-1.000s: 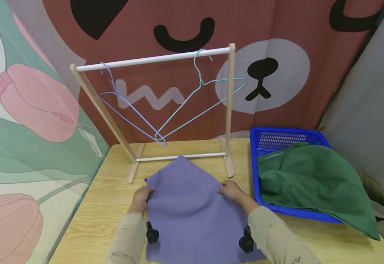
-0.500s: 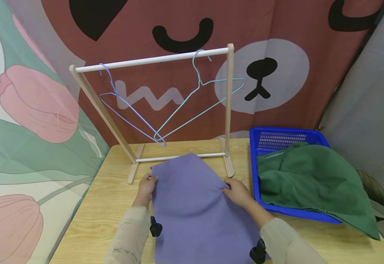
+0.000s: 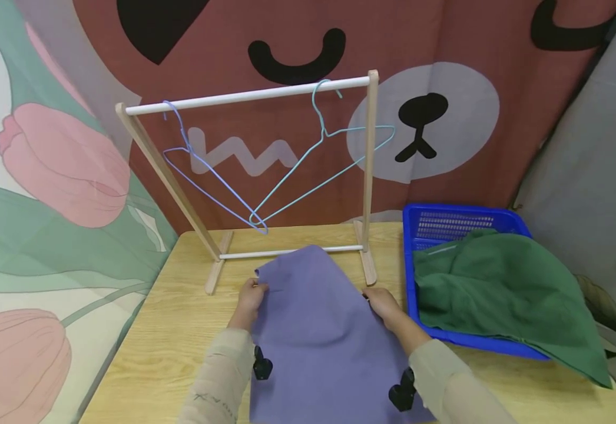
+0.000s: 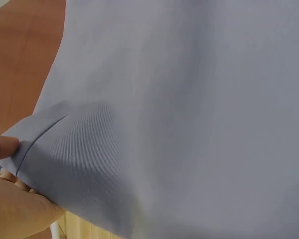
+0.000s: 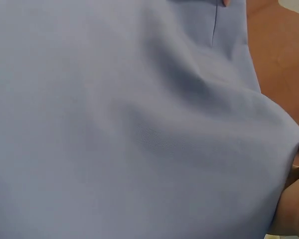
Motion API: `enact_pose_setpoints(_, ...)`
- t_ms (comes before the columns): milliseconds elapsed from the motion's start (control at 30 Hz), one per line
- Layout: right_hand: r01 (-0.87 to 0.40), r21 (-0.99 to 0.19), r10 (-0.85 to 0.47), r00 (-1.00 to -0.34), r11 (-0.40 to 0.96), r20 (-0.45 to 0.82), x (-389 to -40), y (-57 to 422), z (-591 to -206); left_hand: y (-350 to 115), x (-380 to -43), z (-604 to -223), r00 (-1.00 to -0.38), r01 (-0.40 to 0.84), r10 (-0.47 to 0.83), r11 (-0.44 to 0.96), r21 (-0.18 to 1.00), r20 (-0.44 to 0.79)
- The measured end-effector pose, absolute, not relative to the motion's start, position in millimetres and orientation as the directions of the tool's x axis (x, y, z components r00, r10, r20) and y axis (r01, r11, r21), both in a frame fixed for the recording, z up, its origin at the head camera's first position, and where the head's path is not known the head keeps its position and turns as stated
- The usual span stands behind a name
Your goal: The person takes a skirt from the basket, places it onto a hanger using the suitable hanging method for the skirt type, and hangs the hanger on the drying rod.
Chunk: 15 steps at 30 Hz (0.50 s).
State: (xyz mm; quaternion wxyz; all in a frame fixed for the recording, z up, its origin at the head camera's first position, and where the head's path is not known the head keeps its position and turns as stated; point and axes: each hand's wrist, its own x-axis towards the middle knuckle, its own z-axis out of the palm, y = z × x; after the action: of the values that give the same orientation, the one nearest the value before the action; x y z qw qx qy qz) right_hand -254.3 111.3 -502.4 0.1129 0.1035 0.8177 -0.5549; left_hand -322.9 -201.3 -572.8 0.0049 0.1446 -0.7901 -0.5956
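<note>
A plain purple skirt (image 3: pixel 318 330) is spread between both hands in the head view, its upper part raised and its lower part towards the person. On its left edge, near the upper corner, my left hand (image 3: pixel 249 301) pinches the fabric. My right hand (image 3: pixel 384 306) grips the opposite edge. Up close in the left wrist view, a short dart seam runs through the cloth (image 4: pixel 89 144) beside the thumb and fingers (image 4: pixel 20 209). Cloth (image 5: pixel 114 124) fills most of the right wrist view, hiding part of the right hand (image 5: pixel 291 206).
Behind the skirt stands a wooden rack (image 3: pixel 368 176) with a white rail (image 3: pixel 249 96). A purple hanger (image 3: pixel 212 171) and a teal hanger (image 3: pixel 308 154) hang from it. To the right, a blue basket (image 3: pixel 410 282) holds green cloth (image 3: pixel 504 282) that drapes over its rim.
Both hands keep hold of the skirt. The left hand has moved right and slightly up, and the right hand a little right. The skirt's top edge has shifted right with them.
</note>
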Motion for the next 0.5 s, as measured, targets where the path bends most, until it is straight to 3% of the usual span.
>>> enact_pose_setpoints(133,0.272,-0.876,-0.020,-0.952,0.398,-0.305,-260,109,-502,-221,-362,-639,-0.966,-0.191,-0.223,0.272,0.943,-0.131)
enact_pose_setpoints(333,0.069,-0.893,-0.106,-0.986,0.445,-0.129,-264,105,-497,-226,-368,-637,-0.970,-0.136,-0.231,0.248,0.959,-0.078)
enact_pose_setpoints(500,-0.183,-0.863,-0.173,-0.978,0.471,0.114,-255,104,-491,-233,-371,-630,-0.964,-0.132,-0.256,0.225,0.965,-0.072)
